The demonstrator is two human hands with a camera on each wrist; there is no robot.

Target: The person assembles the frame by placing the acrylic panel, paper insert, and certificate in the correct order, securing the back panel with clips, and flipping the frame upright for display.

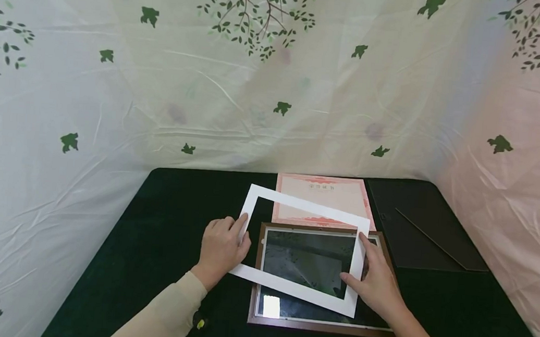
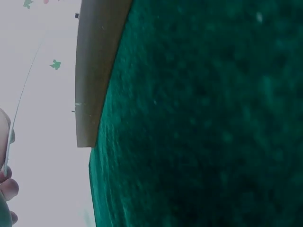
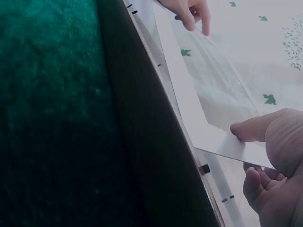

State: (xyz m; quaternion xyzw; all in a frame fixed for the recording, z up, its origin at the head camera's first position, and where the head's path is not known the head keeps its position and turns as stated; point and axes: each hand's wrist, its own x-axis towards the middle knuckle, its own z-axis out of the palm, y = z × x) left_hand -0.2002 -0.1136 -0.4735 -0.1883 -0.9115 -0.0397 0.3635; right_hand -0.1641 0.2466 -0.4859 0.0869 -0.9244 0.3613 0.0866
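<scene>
Both hands hold a white picture mat [image 1: 294,293], a flat rectangular border with a cut-out middle. It is tilted over a brown-rimmed picture frame [image 1: 320,326] lying on the table. My left hand [image 1: 224,246] grips the mat's left strip. On the opposite strip, my right hand [image 1: 377,283] pinches with the thumb on top; the right wrist view shows the thumb [image 3: 251,128] on the white face and the other fingers beneath. Inside the frame is a dark, shiny, reflecting surface. Small black tabs [image 3: 204,169] stick out along the frame's inner edge.
A pink-bordered certificate [image 1: 325,185] lies behind the frame, partly under the mat in the head view. To its right is a black board [image 1: 436,206] with a thin slanting line across it. Dark green cloth [image 1: 150,264] covers the table; leaf-patterned curtains [image 1: 235,124] surround it.
</scene>
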